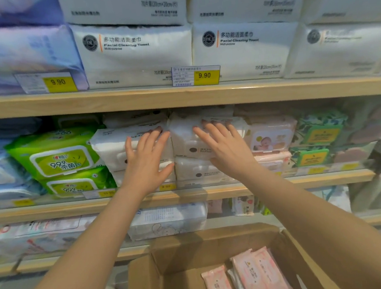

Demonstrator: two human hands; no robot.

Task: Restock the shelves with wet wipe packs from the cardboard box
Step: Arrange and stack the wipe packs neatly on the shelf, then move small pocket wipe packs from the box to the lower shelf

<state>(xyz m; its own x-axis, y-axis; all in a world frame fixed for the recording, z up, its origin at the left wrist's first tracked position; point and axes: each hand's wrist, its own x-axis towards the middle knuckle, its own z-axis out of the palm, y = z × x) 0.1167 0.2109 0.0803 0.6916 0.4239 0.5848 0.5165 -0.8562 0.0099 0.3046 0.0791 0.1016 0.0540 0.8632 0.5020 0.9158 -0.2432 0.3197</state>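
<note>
Middle shelf point(326, 179), white wet wipe packs point(184, 142) stacked in two columns. Both hands flat against the pack fronts, fingers straight and spread, nothing pinched or curled round.

Left hand point(146, 158) on the left column, fingertips at the upper pack's top edge, palm across the seam with the pack below. Right hand point(225, 148) on the right column, same posture, thumb down near the lower pack. Reads as pushing or squaring the stacks back into the shelf, a judgement from the pose only.

Neighbours: green packs point(59, 160) touching the white column on the left; pink baby-print packs point(272, 140) just beside on the right. Facial towel packs point(135, 54) on the shelf above, with yellow price tags point(204, 75).

Cardboard box point(151, 283) below, flaps open, near the person's body. Small pink wipe packs point(263, 274) lie in it, still to be shelved. How many more lie under them cannot be told.

Risks from here:
- Soft packs, stacked high. Uneven pressure from one hand could skew a column so that it leans into the pink stack.
- Pushing only the upper pack could slide it off the lower one; the lower fronts sit close to the shelf lip and could tip out.
- The gap under the shelf above looks tight; forcing more in could crumple packs or knock the price strip.
- The box's pink packs differ from these white ones; wrong-slot placement is possible.
</note>
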